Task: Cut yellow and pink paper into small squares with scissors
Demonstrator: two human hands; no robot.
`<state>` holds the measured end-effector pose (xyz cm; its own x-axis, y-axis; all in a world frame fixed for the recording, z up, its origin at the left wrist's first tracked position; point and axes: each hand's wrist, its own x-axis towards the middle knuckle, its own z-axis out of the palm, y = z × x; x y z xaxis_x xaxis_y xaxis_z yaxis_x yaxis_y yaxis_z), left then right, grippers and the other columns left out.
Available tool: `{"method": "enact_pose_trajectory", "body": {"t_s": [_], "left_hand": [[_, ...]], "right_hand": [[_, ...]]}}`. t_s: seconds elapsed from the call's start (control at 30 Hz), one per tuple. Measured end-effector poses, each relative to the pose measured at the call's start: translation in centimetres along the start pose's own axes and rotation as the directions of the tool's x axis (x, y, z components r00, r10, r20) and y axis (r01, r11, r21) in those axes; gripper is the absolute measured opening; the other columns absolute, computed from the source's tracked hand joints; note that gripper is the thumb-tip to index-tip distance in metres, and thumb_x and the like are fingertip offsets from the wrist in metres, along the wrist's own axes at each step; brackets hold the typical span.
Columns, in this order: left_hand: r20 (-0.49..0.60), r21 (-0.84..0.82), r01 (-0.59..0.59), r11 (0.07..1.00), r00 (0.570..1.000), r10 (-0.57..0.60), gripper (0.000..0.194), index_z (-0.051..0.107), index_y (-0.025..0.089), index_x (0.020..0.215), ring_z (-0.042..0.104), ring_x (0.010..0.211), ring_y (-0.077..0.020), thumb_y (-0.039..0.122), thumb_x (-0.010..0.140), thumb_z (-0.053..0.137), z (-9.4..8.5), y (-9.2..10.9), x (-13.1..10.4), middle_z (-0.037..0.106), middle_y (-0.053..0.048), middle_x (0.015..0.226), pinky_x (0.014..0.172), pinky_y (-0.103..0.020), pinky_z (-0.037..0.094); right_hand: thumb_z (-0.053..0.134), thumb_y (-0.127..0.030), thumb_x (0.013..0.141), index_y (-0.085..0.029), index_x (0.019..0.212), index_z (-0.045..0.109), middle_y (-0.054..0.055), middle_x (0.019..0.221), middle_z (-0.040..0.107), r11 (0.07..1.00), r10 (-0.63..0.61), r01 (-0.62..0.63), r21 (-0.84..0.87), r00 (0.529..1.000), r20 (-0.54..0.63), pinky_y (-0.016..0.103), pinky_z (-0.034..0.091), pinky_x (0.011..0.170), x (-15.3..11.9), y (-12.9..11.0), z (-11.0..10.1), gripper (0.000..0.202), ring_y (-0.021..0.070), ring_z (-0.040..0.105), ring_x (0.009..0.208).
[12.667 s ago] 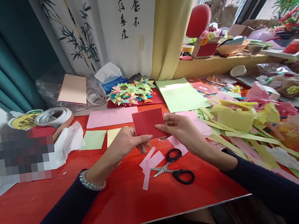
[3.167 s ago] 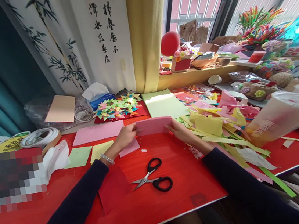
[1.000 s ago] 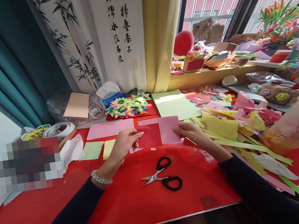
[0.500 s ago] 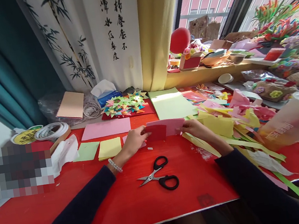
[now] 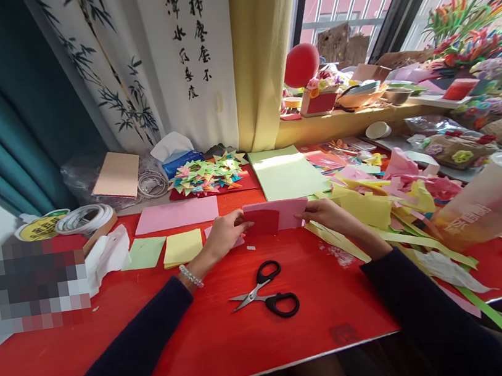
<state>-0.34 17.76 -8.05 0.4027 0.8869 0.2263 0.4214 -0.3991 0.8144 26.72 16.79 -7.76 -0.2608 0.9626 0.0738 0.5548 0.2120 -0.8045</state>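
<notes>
The pink sheet (image 5: 294, 210) is held above the table (image 5: 333, 304), the red sheet (image 5: 264, 222) already lapped over its nine-o'clock part, so the two seem to be handled as one layer. Its long axis runs nine to three. The left hand (image 5: 226, 235) pinches both at nine; the right hand (image 5: 328, 214) pinches the pink edge at three. Scissors (image 5: 282, 305) lie around six, blades parted, tips towards nine; stars (image 5: 207, 174) sit towards eleven
</notes>
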Motion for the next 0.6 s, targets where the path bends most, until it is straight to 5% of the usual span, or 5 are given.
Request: {"method": "enact_pose_trajectory", "body": {"t_s": [0.17, 0.6], "left_hand": [[-0.024, 0.015, -0.031, 0.999, 0.999, 0.032, 0.024, 0.057, 0.017, 0.072, 0.056, 0.061, -0.0132, 0.041, 0.075, 0.059, -0.6, 0.8, 0.1, 0.061, 0.001, 0.064, 0.059, -0.025, 0.042], [0.087, -0.214, 0.108, 0.971, 0.992, -0.091, 0.019, 0.060, 0.016, 0.063, 0.054, 0.053, -0.0109, 0.033, 0.070, 0.066, -2.5, 3.2, -0.6, 0.058, 0.001, 0.055, 0.056, -0.025, 0.044]], "right_hand": [[0.060, -0.051, 0.071, -0.015, 0.066, 0.062, 0.001, 0.064, 0.056, 0.996, -0.016, 0.018, 0.083, 1.000, -0.023, 0.028, 0.038, 0.060, -0.6, -1.3, -0.2, 0.036, 0.0142, 0.048, 0.061], [0.061, -0.035, 0.075, -0.015, 0.082, 0.067, 0.002, 0.076, 0.063, 0.907, 0.009, -0.012, 0.420, 1.000, 0.011, 0.026, 0.040, 0.060, -2.9, -5.4, -0.6, 0.022, 0.0123, 0.055, 0.064]]}}
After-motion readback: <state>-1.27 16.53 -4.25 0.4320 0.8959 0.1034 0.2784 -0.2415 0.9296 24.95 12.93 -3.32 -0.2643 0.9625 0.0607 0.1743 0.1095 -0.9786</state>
